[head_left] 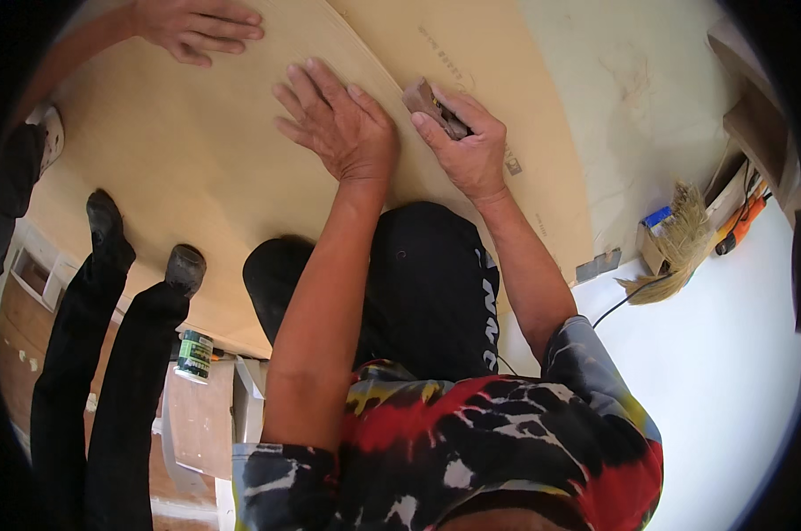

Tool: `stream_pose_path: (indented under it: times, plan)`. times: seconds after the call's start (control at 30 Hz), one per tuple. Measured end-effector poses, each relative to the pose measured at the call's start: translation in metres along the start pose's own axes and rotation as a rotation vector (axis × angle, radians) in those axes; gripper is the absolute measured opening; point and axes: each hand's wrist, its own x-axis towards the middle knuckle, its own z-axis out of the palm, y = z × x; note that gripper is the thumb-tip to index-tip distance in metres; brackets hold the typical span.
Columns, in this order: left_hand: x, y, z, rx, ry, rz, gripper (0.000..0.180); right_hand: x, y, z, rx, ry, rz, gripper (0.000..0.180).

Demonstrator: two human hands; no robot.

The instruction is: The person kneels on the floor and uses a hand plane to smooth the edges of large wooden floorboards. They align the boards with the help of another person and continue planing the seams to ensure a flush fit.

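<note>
Left of the thin tan board (197, 150), black trouser legs (122, 380) are stretching up to its lower edge, and a green-labelled tin (194, 357) is standing just below that edge. A co-worker's hand (201, 26) is resting with fingers slightly spread on the board's upper part. Farther right, the person's left hand (338, 119) is lying palm down near the board's right edge, its fingers fanned apart. At that edge, a small hand plane (425, 99) is sitting in the right hand (471, 146), whose thumb and fingers are clamping its sides. Beyond the board's right edge, a printed brown sheet (507, 88) is showing, and well right of it a straw broom (684, 239) is lying beside an orange tool (744, 226).
</note>
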Motion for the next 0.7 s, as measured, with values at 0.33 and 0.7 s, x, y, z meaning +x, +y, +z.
stream_pose_path:
  times: [0.33,0.7]
  plan:
    - [0.003,0.0,0.006,-0.042,-0.038,-0.003,0.063,0.019,0.002,0.009,0.003,0.053,-0.042,0.042]
    - [0.005,0.002,0.002,-0.009,-0.067,-0.013,0.064,0.063,-0.018,0.037,0.047,0.071,-0.088,0.042]
